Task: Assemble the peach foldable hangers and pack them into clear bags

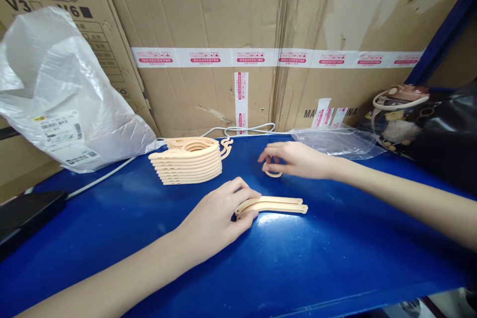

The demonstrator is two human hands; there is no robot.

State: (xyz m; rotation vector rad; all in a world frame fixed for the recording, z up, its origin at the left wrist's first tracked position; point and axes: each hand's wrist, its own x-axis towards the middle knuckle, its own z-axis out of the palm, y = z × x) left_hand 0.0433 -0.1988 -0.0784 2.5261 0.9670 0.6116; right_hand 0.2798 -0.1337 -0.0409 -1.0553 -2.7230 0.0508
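My left hand [231,208] is closed on the curved end of a beige folding hanger [281,203], whose two slim arms lie side by side pointing right on the blue surface. Farther back and to the right, my right hand [288,160] has its fingers curled around a thin beige ring [274,175], partly hidden behind them. At the left, behind my left hand, stands a neat stack of beige folded hangers [190,161], with small hooks sticking out on its right side.
A white plastic parcel bag [70,99] leans at the left, near a dark flat device [30,213]. Cardboard boxes [208,89] wall off the back. A pale cable [249,128] runs along them. Clear plastic film [335,141] and a dark bag [447,134] lie at the right.
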